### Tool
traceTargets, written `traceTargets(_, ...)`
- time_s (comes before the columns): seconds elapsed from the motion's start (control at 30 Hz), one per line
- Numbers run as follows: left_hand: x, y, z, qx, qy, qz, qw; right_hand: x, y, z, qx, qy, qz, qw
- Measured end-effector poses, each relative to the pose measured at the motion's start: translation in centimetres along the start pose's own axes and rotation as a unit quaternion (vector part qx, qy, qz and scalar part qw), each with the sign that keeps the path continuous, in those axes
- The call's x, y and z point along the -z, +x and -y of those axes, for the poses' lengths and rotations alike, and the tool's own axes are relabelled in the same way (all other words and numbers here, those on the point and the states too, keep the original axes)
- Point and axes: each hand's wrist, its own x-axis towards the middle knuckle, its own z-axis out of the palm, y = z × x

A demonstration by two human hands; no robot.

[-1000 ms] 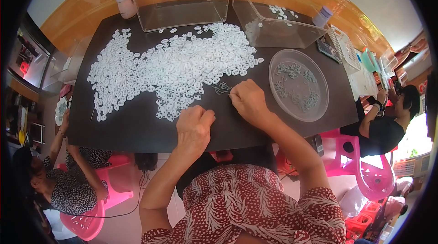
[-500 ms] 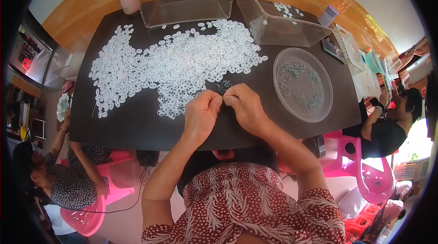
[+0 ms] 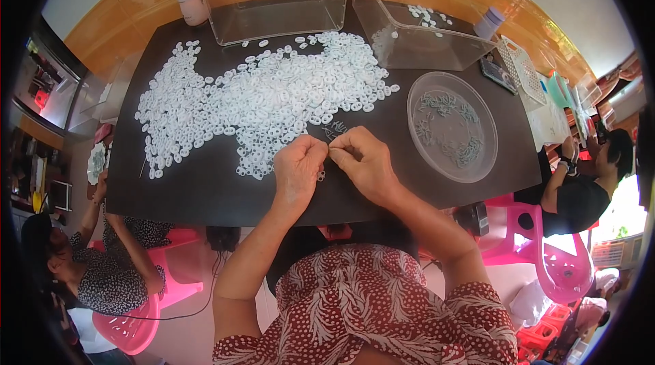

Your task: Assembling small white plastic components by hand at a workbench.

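At the near middle of the dark table [image 3: 198,198], my left hand [image 3: 298,170] is closed, its thumb and fingers pinched together. Against its fingertips, my right hand [image 3: 366,166] pinches as well. Whatever they hold is too small and covered to make out. A small white piece [image 3: 321,176] shows just below my left fingers. Just beyond my hands lies a little heap of thin grey pins [image 3: 334,129]. Farther off, a big spread of small white oval pieces with holes [image 3: 286,92] covers much of the tabletop.
To the right lies a round clear tray [image 3: 415,141] with grey-green pins. Two clear bins [image 3: 276,36] [image 3: 437,51] stand at the back, with a pink bottle [image 3: 192,3], a purple bottle [image 3: 489,22] and a phone [image 3: 499,75]. Other people sit left and right.
My fingertips have shifted slightly, the right hand a little left and down. A small white piece now shows more plainly beneath my left fingers.
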Motion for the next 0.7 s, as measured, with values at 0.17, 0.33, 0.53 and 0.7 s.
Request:
traceTargets(0.17, 0.3, 0.5, -0.4, 0.071, -0.081, 0.034, 0.994, 0.3, 0.0, -0.1, 0.009, 0.049, 0.012, 0.999)
traceTargets(0.33, 0.2, 0.5, -1.0, 0.099, -0.133, 0.049, 0.985, 0.5, 0.2, 0.0, -0.137, 0.206, 0.032, 0.968)
traceTargets(0.53, 0.5, 0.9, -0.2, 0.100, -0.116, 0.066, 0.986, 0.5, 0.1, -0.1, -0.091, 0.128, 0.014, 0.988)
traceTargets(0.7, 0.2, 0.5, 1.0, -0.069, -0.029, 0.014, 0.997, 1.3, 0.7, 0.3, -0.189, 0.186, 0.061, 0.962)
